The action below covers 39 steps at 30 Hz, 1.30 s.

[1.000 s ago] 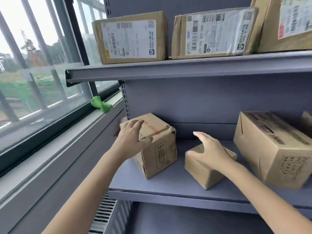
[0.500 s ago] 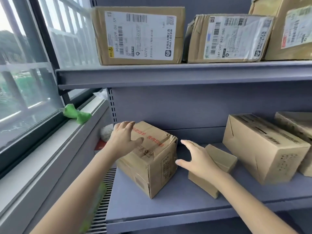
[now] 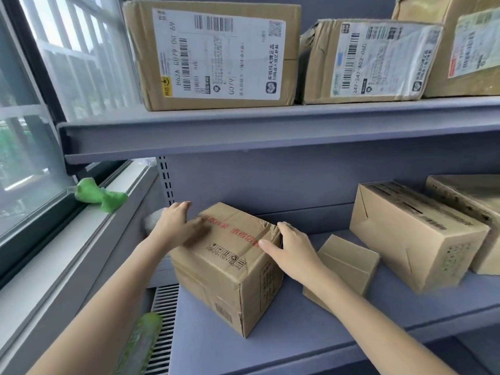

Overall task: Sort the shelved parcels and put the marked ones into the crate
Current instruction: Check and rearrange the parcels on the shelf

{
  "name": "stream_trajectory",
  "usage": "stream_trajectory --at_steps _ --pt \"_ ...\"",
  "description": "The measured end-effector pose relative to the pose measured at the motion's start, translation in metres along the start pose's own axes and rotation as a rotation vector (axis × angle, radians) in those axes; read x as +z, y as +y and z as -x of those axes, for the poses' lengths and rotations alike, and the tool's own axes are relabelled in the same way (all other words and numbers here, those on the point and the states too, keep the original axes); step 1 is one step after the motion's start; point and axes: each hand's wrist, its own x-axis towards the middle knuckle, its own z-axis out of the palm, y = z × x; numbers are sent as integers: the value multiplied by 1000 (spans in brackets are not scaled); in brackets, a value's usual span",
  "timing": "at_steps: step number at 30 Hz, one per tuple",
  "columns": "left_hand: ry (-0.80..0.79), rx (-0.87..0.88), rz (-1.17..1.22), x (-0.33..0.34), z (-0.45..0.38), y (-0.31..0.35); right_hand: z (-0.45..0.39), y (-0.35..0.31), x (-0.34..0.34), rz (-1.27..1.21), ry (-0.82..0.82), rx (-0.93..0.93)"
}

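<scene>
Two bare hands rest on a cardboard box (image 3: pixel 224 269) printed with red characters, which sits at the left end of a grey lower shelf (image 3: pixel 311 331). The left hand (image 3: pixel 177 226) lies over the box's far left top edge with fingers nearly straight; the right hand (image 3: pixel 290 250) wraps its fingers over the right top corner, thumb on the top face. A small flat parcel (image 3: pixel 349 263) lies just right of the box, with two larger boxes (image 3: pixel 414 239) beyond it. On the upper shelf (image 3: pixel 270 131) stand three labelled parcels (image 3: pixel 216 52). A green object (image 3: pixel 100 196) sits on the windowsill at left.
</scene>
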Motion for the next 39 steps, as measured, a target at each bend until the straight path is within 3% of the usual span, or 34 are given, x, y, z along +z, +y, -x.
stream_trajectory --at_steps 5,10,15,19,26,33,39 --pt "-23 -29 -13 10 -5 -7 -7 -1 7 -34 -37 212" --pt "-37 -57 17 11 10 -11 -8 0 12 -162 -151 260" --pt "85 -152 132 6 46 -1 0 2 13 -271 -77 212" --pt "212 -274 544 0 80 9 13 13 8 -429 39 56" --pt "82 -252 763 18 135 8 51 50 14 -522 38 -162" --pt "39 -274 746 27 165 7 67 69 30 -479 80 -137" --pt "6 -374 942 22 144 0 53 58 11 -804 -5 14"
